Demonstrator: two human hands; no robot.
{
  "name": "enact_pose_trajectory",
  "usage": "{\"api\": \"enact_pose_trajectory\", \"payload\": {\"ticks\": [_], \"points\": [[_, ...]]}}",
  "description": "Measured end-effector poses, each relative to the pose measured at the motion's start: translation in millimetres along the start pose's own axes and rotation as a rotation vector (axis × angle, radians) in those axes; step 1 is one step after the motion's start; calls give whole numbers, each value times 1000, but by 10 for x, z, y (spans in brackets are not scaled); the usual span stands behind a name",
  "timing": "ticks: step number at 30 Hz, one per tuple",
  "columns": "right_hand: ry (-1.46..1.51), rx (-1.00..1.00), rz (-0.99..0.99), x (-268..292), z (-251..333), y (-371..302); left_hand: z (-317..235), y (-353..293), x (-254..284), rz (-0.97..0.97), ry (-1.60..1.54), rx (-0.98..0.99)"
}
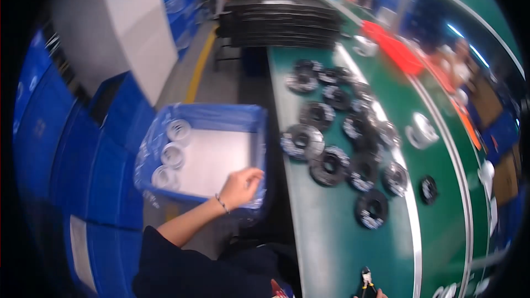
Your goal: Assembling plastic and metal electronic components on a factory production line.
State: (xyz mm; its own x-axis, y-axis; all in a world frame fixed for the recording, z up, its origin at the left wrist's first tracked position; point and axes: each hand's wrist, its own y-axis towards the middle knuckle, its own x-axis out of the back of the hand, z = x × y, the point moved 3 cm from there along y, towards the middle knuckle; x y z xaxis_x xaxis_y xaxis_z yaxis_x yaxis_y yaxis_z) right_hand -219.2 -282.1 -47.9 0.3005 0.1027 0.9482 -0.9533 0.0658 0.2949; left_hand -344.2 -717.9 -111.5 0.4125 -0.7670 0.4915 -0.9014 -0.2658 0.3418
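My left hand [242, 189] is over the near right corner of a blue bin [221, 111] lined with clear plastic. Its fingers are curled in; whether anything is between them I cannot make out. Along the bin's left side stand three clear round plastic pieces [173, 155] on a pale flat base [212, 160]. At the bottom edge, only the fingertips of my right hand [381, 294] show, closed around cutting pliers [366, 277] with black and yellow handles. Beyond the pliers, several black ring-shaped parts [329, 165] lie grouped on the green bench [326, 232].
A stack of black trays [284, 19] rises at the bench's far end. A red bin [395, 49] and a white part [423, 131] sit on the right-hand green strip, along with a lone black ring [428, 189]. Blue crates [72, 149] line my left. Other people work farther off.
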Motion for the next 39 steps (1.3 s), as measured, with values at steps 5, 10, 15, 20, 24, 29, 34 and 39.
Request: {"api": "enact_pose_trajectory", "payload": {"ticks": [5, 10, 15, 20, 24, 29, 34, 39], "points": [[-135, 191, -9, -91, 121, 284, 2443, -608, 1518, -98, 770, 512], [-248, 113, -63, -32, 761, 306, 3624, -1268, 2027, 606, 988, 953], [49, 408, -180, -8, 1453, 263, 3553, -1361, 2008, 680, 951, 962], [39, 433, -178, -51, 1505, 384, 3488, -1218, 1906, 790, 889, 932], [54, 448, -139, -76, 1589, 419, 3495, -1257, 1838, 914, 840, 921], [153, 515, -131, -111, 1618, 452, 3479, -1381, 1876, 1016, 723, 1062], [146, 502, -132, -25, 1496, 399, 2792, -1027, 1914, 792, 615, 752], [318, 393, -100, -64, 1160, 215, 1298, -301, 1625, 724, 162, 610]]}}
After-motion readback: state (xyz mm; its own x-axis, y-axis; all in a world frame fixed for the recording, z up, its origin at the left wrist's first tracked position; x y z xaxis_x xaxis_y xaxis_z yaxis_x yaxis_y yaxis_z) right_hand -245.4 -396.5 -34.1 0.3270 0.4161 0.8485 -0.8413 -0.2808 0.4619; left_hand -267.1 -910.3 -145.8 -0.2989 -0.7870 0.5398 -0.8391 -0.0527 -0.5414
